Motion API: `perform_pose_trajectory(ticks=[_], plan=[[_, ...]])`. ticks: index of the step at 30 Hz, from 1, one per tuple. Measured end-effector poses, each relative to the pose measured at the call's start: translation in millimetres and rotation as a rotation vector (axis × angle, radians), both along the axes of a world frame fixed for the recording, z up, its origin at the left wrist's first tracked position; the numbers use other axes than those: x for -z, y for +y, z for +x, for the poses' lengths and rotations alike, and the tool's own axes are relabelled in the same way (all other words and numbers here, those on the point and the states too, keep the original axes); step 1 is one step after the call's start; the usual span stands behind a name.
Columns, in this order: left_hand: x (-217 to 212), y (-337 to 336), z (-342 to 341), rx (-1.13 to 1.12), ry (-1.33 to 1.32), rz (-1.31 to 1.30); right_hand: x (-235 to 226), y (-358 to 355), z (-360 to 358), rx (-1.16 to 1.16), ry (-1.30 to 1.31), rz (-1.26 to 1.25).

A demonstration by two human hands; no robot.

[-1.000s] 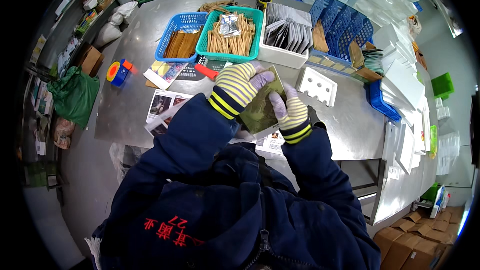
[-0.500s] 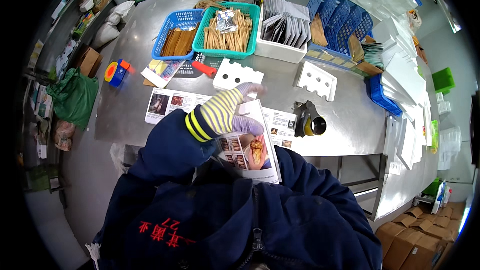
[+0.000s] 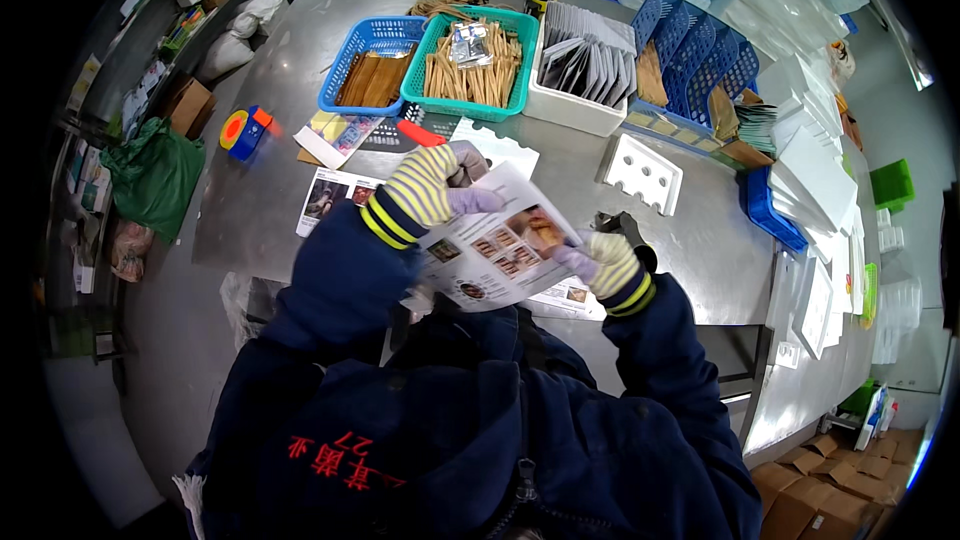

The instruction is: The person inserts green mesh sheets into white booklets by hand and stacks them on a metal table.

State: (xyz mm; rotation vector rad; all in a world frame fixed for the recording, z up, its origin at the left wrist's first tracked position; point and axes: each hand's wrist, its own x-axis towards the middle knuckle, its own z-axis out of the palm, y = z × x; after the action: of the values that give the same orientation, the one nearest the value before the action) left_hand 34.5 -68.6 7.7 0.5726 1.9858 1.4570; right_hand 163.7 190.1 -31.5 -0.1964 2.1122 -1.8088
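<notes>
Gloved hands, left (image 3: 437,185) and right (image 3: 600,262), pinch opposite edges of a printed leaflet (image 3: 497,252), holding it flat over the near edge of the steel table (image 3: 280,90), printed side up as if for reading.

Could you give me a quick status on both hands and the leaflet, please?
Left hand and right hand both grip the leaflet, held up above the steel table. Nothing blocking it.

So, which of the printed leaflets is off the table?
The printed leaflet held up between the left hand and right hand. The other leaflets lie flat on the steel table, untouched.
</notes>
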Motion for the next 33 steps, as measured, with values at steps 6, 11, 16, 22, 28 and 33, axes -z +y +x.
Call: perform_pose_trajectory(ticks=[6, 11, 16, 22, 28, 33], plan=[[21, -4, -4, 0.049, -0.112, 0.186, -5, -20, -2, 0.278, 0.376, -0.157], [24, -9, -9, -0.015, -0.331, 0.477, 0, -74, 7, 0.154, 1.002, 0.888], [8, -6, 1, -0.107, 0.135, 0.141, 16, -89, -5, 0.081, 0.883, 0.84], [11, 1, 4, -0.071, 0.514, 0.022, -4, -68, -37, 0.424, 0.824, 0.572], [-6, -5, 12, 0.04, -0.013, 0.072, 12, -46, -44, 0.51, 0.656, 0.586], [-18, -3, 29, 0.054, -0.065, 0.234, -1, -46, -39, 0.187, -0.209, -0.658]])
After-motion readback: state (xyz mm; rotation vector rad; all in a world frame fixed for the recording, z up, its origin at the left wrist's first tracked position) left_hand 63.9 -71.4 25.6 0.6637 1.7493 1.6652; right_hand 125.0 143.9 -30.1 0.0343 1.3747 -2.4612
